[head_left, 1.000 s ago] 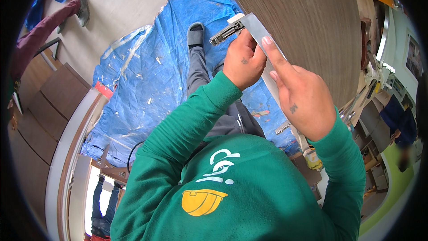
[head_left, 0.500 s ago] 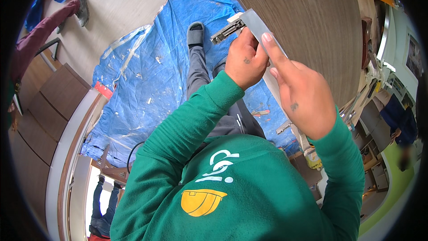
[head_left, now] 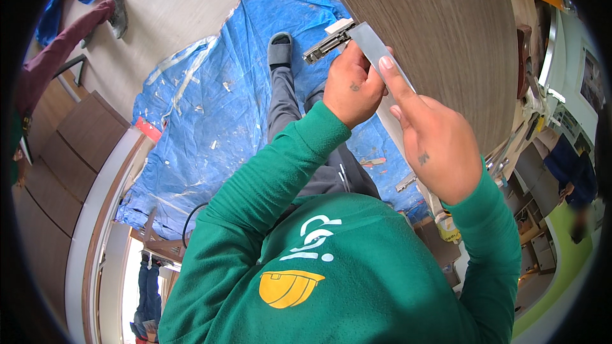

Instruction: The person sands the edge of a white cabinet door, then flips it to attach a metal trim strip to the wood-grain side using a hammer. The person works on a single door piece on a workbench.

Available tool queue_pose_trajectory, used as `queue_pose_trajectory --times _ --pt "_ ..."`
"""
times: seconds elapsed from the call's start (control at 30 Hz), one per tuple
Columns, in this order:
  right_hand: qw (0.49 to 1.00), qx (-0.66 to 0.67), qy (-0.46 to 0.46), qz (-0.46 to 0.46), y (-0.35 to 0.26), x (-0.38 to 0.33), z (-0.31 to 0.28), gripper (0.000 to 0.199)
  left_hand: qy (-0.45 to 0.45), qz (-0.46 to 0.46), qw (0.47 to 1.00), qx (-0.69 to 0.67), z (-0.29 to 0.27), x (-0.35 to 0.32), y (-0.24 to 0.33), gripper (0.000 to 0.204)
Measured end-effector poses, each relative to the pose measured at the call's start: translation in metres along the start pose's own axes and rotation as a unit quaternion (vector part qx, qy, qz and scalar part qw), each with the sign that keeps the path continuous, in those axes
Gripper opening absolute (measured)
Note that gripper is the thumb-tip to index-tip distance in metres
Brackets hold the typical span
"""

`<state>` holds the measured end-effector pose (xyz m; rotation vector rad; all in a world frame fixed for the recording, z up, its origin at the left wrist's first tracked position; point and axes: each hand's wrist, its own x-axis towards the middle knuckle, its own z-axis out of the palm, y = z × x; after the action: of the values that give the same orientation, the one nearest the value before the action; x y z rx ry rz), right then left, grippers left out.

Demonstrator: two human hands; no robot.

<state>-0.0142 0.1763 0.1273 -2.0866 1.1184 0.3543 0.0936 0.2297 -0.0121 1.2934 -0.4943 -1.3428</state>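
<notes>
My right hand grips a flat grey metal bar, its index finger stretched along the top face. The bar slants over the edge of a brown wood-grain panel. My left hand is closed beside the panel's edge, close against the bar; what its curled fingers hold is hidden. Just beyond that hand a metal cabinet hinge sticks out to the left from the panel's edge, with a small pale block next to it. A second hinge sits nearer me on the same edge.
A blue tarp with scraps on it covers the floor under my sandalled foot. Brown panels stand at the left. Other people's legs show at far left and lower left; another person is at far right. Tools lie beyond the panel's right side.
The metal bar and my right hand have slid slightly toward me, uncovering more of the pale block. My left hand has shifted only a little. The person at lower left has moved.
</notes>
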Motion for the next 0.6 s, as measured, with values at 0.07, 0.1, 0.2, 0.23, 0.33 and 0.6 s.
queue_pose_trajectory --times 0.07,0.1,0.2,0.23,0.33,0.6 --pt "1.000 -0.007 -0.001 -0.003 0.0003 -0.0005 -0.0001 0.069 0.001 0.002 1.000 -0.004 0.0002 0.0004 -0.0006 0.014" --pt "1.000 -0.013 0.003 -0.009 0.0014 0.0006 0.0008 0.069 -0.001 0.002 1.000 0.004 0.0001 0.0004 -0.0002 0.014" --pt "1.000 -0.022 0.005 -0.010 0.0015 -0.0011 0.0013 0.069 -0.002 0.005 1.000 0.013 -0.0002 0.0004 0.0005 0.014" --pt "1.000 -0.024 0.003 -0.008 0.0014 -0.0019 0.0013 0.068 -0.001 0.008 1.000 0.007 -0.0001 -0.0001 -0.0008 0.014" --pt "0.999 -0.028 0.012 -0.018 0.0034 -0.0030 0.0022 0.067 0.003 0.006 1.000 0.001 0.0002 -0.0003 -0.0003 0.014" --pt "0.999 -0.010 0.030 -0.023 0.0052 0.0000 0.0039 0.068 -0.003 0.001 1.000 -0.006 0.0002 0.0004 0.0002 0.014"
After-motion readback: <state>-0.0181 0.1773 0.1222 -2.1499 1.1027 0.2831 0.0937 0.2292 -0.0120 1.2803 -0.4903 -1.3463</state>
